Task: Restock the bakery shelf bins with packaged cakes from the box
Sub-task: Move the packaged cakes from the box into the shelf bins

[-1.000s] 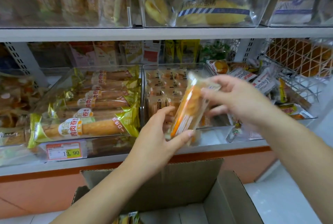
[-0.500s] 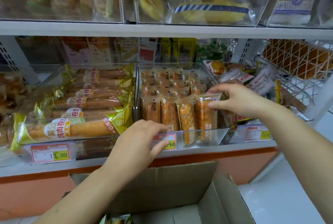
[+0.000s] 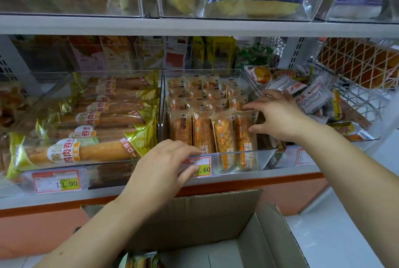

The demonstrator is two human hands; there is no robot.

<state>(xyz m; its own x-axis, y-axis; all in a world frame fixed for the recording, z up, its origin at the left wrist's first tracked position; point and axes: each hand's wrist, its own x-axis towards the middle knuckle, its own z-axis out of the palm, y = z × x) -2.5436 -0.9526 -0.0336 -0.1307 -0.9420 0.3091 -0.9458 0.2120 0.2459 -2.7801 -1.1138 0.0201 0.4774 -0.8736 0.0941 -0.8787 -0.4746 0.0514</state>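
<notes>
Presently, the left hand (image 3: 164,166) is seen clamped on the front wall of the middle bin (image 3: 265,161), with fingers curled over the rim and the thumb pressed against the tag (image 3: 203,165). The right hand (image 3: 278,116) is held with fingers spread and nothing is grasped. Its thumb touches the rightmost cake of the front row, and its fingers reach over the row behind. The cakes (image 3: 224,136) are stood upright in rows inside the middle bin, four across the front. The box (image 3: 216,213) is set open below the shelf, and a few packs (image 3: 140,260) are visible at its near edge. Rolls (image 3: 90,151) are stacked in the bin at left. Mixed packets (image 3: 311,97) are heaped in the bin at right.
</notes>
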